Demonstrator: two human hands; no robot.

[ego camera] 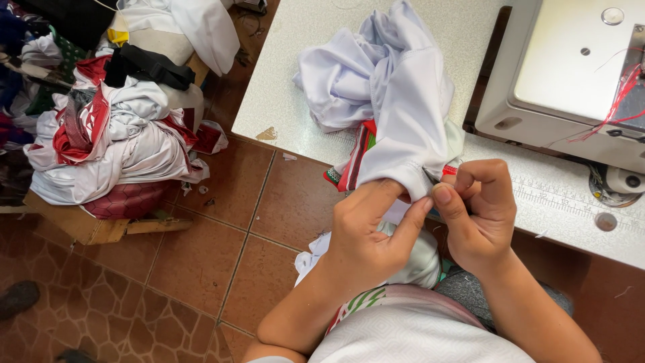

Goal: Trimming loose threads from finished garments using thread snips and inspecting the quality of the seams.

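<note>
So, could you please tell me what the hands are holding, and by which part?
Both hands, left and right, pinch the white fabric garment at its hemmed edge.

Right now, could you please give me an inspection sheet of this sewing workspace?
Surface: speckled light sewing table, ruler strip along its front edge.
Job's things: white garment with red and green trim, bunched on the table, hem hanging over the edge.
Clutter: pile of white and red garments on a wooden stand, fabric scraps on the tiles.
Grippers: left hand and right hand both pinch the hem.
Cables: nothing seen; red thread hangs on the sewing machine.
Surroundings: brown tiled floor.
</note>
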